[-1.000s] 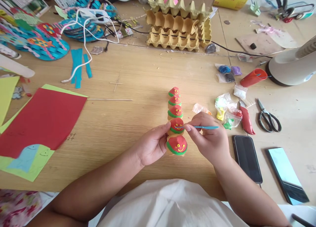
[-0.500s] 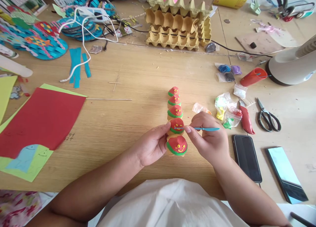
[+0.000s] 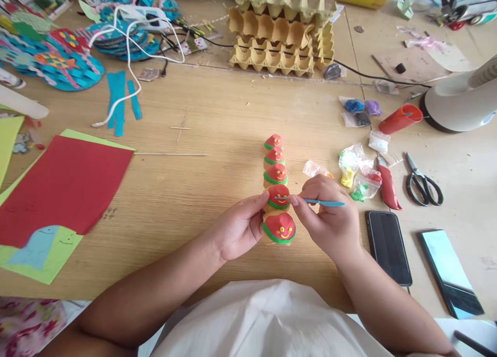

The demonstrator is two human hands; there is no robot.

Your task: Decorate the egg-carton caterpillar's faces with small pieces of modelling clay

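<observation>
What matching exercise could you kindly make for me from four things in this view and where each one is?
Things
1. scissors
2. blue modelling tool
3. red paper sheet
4. egg cartons

Places
A. at the far side
B. just right of the red utility knife
C. at the left, partly over lime-green paper
D. in the right hand

Pairs: 1-B; 2-D; 3-C; 4-A

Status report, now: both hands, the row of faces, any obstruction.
Left hand holding row of red-and-green faces. Right hand pinching blue tool, tip at second-nearest face. No blockage seen; scissors off to the right.
</observation>
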